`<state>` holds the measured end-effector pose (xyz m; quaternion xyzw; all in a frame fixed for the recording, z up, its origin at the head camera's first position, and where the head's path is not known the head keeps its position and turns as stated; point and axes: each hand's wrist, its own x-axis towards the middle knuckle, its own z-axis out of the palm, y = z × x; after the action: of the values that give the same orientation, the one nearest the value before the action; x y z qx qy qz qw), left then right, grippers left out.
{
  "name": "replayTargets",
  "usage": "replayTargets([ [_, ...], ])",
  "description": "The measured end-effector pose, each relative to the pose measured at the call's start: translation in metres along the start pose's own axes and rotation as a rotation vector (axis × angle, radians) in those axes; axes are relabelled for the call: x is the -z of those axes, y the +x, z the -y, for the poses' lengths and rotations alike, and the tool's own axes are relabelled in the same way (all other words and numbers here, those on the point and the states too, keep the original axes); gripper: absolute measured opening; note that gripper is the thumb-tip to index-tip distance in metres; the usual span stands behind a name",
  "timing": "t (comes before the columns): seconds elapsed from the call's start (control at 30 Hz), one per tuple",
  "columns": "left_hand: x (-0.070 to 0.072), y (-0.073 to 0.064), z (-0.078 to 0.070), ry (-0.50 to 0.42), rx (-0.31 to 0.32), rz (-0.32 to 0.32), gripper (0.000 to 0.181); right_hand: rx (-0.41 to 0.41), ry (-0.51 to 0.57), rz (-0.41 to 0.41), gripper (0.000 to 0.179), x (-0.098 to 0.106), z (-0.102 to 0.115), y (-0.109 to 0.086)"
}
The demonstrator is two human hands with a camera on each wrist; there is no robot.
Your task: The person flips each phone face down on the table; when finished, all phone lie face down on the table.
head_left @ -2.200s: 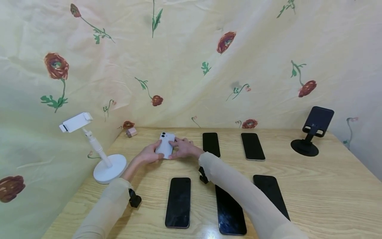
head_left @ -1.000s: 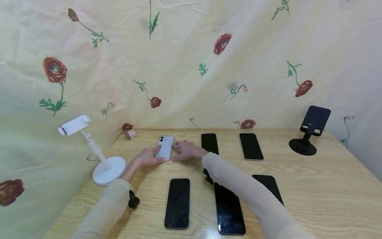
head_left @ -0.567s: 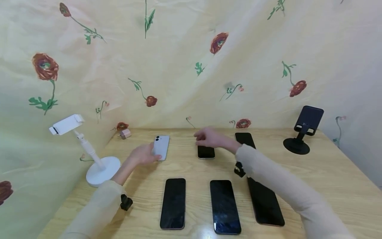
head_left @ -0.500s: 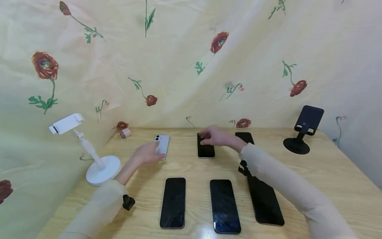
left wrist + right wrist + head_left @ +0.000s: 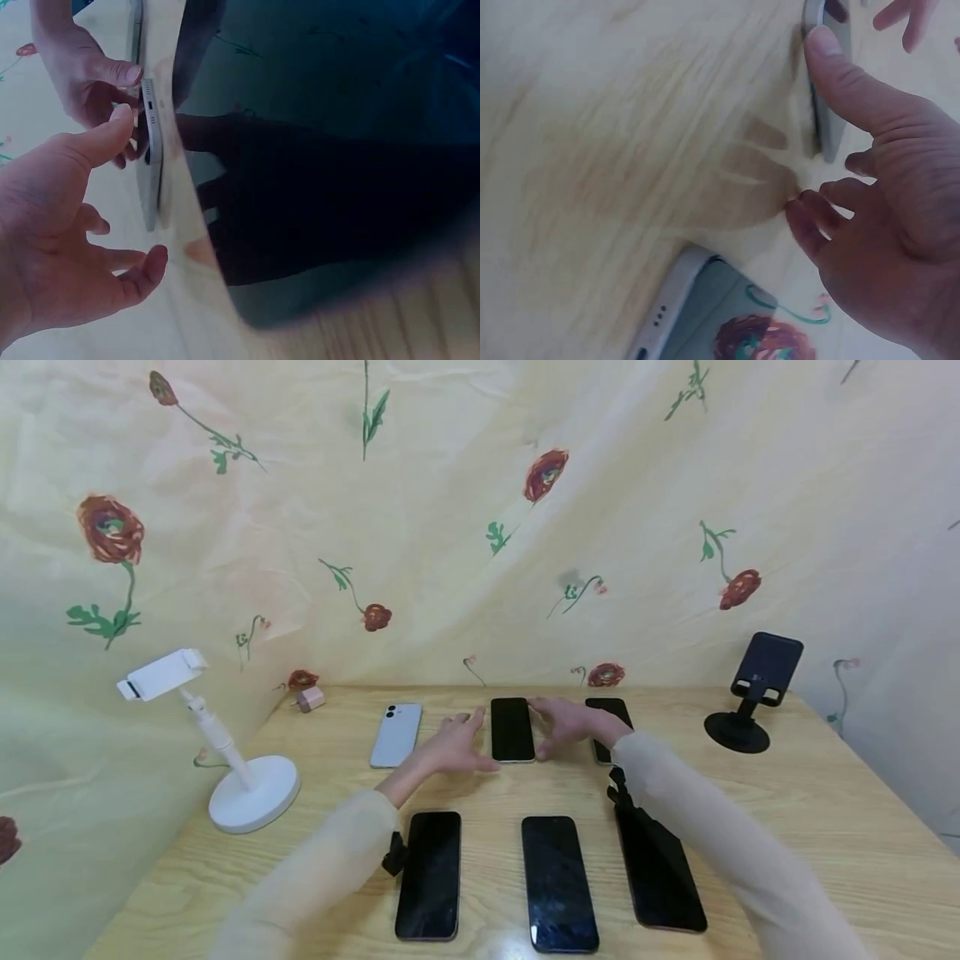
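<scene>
Left hand (image 5: 453, 746) now off white phone (image 5: 396, 735), fingers spread, empty; right hand (image 5: 567, 722), loose-fingered, beside right edge of far middle phone (image 5: 512, 731), contact unclear; work apparently shifted to that phone.

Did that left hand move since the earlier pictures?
Yes: the left hand moved right, away from the white stand, toward the back row's middle phone.

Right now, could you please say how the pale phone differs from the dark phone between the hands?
The pale phone lies back up, camera lenses showing; the dark phone lies screen up. The dark phone is between the left hand and right hand; the pale phone sits outside them, leftward. Both rest on the wooden table.
</scene>
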<state>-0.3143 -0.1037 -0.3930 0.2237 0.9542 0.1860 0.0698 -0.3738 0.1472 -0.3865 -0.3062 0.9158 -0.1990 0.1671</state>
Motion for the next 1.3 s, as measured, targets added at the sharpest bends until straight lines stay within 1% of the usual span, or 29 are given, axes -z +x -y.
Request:
replayTargets([
  [0.07,-0.004,0.007,-0.003,-0.022,-0.003,0.003,0.107,-0.004,-0.007,0.001,0.108,-0.001,-0.003,0.003],
  [0.17,-0.008,0.014,-0.007,-0.048,0.001,0.007,0.111,-0.037,-0.04,-0.007,0.108,-0.001,-0.006,0.008],
  [0.33,-0.011,0.019,-0.013,-0.058,0.004,0.024,0.111,-0.097,-0.09,-0.001,0.107,0.001,-0.009,0.012],
  [0.5,-0.014,0.022,-0.016,-0.021,0.007,0.036,0.104,-0.068,-0.1,0.001,0.106,0.001,-0.011,0.012],
  [0.7,-0.021,0.027,-0.017,0.029,0.01,0.053,0.093,-0.085,-0.085,0.01,0.105,-0.002,-0.013,0.011],
  [0.8,-0.023,0.03,-0.017,0.042,0.008,0.059,0.089,-0.091,-0.098,0.009,0.105,-0.002,-0.013,0.01],
  [1.07,-0.025,0.033,-0.019,0.029,-0.009,0.048,0.085,-0.108,-0.085,0.007,0.104,-0.002,-0.012,0.008],
  [1.3,-0.024,0.031,-0.022,-0.009,-0.013,0.042,0.083,-0.098,-0.05,-0.029,0.105,-0.007,-0.016,0.009],
])
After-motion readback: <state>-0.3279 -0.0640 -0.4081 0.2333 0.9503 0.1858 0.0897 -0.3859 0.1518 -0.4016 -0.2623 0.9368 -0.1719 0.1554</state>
